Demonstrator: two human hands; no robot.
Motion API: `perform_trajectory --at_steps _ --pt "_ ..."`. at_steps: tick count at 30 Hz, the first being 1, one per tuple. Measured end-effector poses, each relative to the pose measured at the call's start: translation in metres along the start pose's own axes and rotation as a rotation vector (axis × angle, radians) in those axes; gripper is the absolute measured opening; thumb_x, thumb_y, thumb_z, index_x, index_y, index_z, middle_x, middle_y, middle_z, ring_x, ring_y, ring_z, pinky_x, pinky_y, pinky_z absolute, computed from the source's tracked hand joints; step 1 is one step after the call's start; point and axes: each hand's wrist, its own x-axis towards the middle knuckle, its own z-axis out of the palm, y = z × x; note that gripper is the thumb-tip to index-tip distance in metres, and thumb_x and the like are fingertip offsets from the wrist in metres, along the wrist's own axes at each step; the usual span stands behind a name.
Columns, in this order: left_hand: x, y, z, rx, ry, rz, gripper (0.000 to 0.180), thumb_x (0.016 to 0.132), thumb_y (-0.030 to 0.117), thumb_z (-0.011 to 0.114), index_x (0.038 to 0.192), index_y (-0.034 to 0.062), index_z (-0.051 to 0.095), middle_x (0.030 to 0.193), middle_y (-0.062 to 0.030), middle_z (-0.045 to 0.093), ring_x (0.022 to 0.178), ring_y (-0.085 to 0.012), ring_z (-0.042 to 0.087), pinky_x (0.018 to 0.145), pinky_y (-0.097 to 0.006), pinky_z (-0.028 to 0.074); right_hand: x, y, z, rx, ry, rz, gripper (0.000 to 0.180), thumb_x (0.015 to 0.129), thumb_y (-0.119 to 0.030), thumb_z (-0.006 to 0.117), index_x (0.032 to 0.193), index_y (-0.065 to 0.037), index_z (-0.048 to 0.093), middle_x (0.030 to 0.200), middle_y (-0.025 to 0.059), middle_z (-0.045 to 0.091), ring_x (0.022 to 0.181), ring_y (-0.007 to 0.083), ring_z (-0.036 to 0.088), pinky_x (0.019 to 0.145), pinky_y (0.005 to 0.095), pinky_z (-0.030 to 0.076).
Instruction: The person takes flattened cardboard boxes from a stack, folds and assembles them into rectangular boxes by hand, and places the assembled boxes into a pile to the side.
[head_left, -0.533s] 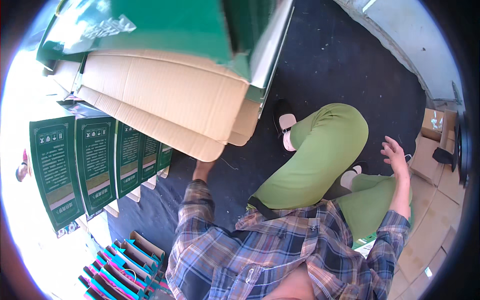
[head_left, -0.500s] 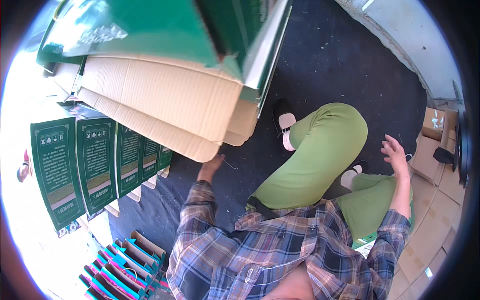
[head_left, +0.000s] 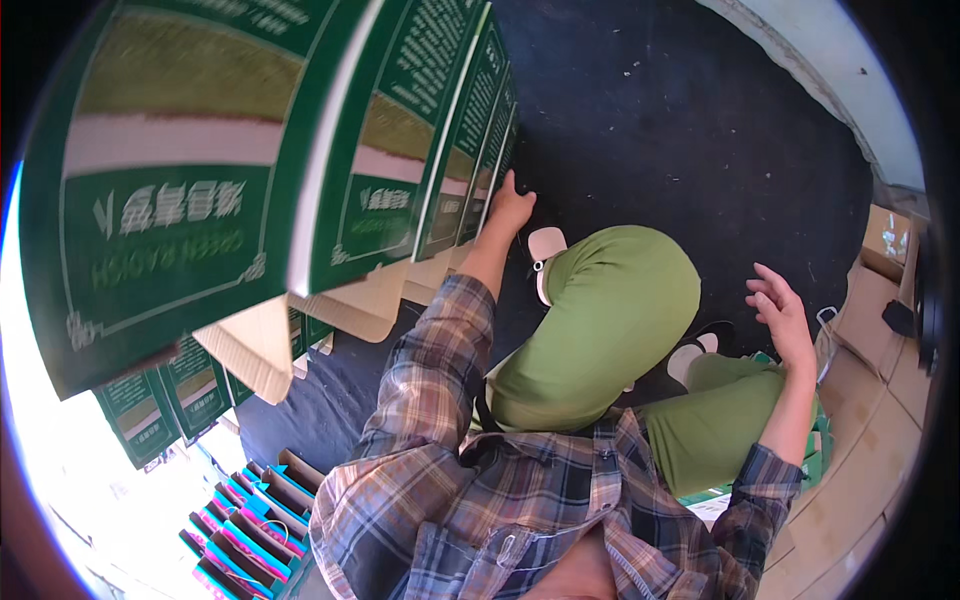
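My left hand (head_left: 511, 205) is stretched forward and grips the lower edge of a large flattened green cardboard box (head_left: 240, 150), which stands raised and fills the upper left of the view. Its printed green panels face me, with plain brown flaps hanging below. My right hand (head_left: 781, 312) hovers empty with fingers spread, out to the right beside my knee in green trousers (head_left: 610, 320). I am seated on a dark mat (head_left: 690, 130).
More flat green boxes (head_left: 160, 405) lean in a row at the lower left. A carton of pink and blue packets (head_left: 245, 530) sits at the bottom left. Brown cardboard boxes (head_left: 885, 290) stand at the right edge.
The big green box has swung up and toward me, now showing its printed green panels instead of its brown inside. My left hand reached further forward along its edge. The right hand barely moved.
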Motion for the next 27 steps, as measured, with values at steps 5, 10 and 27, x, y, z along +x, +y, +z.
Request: perform_trajectory --at_steps 5,10,27 --pt "0.020 -0.005 0.004 -0.065 0.068 0.018 0.081 0.081 0.024 0.067 0.147 0.0058 0.024 0.140 -0.0239 0.043 0.129 -0.0333 0.043 0.105 -0.036 0.036 -0.004 0.000 -0.002 0.012 -0.059 -0.054 0.046 0.090 -0.010 0.055 0.136 -0.009 0.047 0.117 0.0087 0.059 0.099 0.0137 0.056 0.085 0.0276 0.045" --pt "0.030 -0.019 -0.002 -0.126 0.143 -0.036 0.071 0.086 0.029 0.063 0.146 0.0125 0.030 0.138 -0.0246 0.044 0.128 -0.0335 0.044 0.104 -0.038 0.037 -0.006 -0.003 -0.001 -0.030 -0.092 -0.040 0.046 0.090 -0.009 0.055 0.136 -0.009 0.047 0.117 0.0098 0.059 0.101 0.0139 0.055 0.089 0.0284 0.044" --pt "0.100 -0.048 -0.150 -0.184 0.425 -0.159 0.044 0.090 0.026 0.057 0.133 0.0182 0.052 0.128 -0.0135 0.057 0.118 -0.0253 0.053 0.100 -0.035 0.039 0.010 0.021 -0.005 -0.149 -0.103 0.092 0.048 0.091 -0.008 0.053 0.138 -0.009 0.044 0.116 0.0065 0.058 0.096 0.0118 0.055 0.080 0.0234 0.045"
